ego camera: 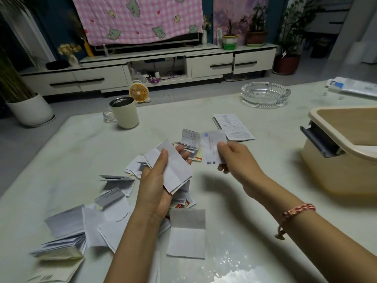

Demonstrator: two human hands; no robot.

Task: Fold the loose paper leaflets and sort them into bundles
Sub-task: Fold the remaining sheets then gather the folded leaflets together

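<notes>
Left fingers (pixel 182 153) and thumb curl round a white folded paper leaflet (pixel 177 170), held above the pale tabletop (pixel 255 201), well left of the beige plastic tub (pixel 336 176). Right fingers (pixel 222 147) pinch a smaller, blurred printed leaflet (pixel 212 149), nearer the tub. Under the left hand (pixel 157 186), farther from the tub, lies a scattered heap of loose white leaflets (pixel 110 213); a flat printed bundle (pixel 234 127) lies beyond the right hand (pixel 236 160), left of the tub. Likely risk: so light a pinch may let the small leaflet slip into the unsorted heap, mixing the sorts
</notes>
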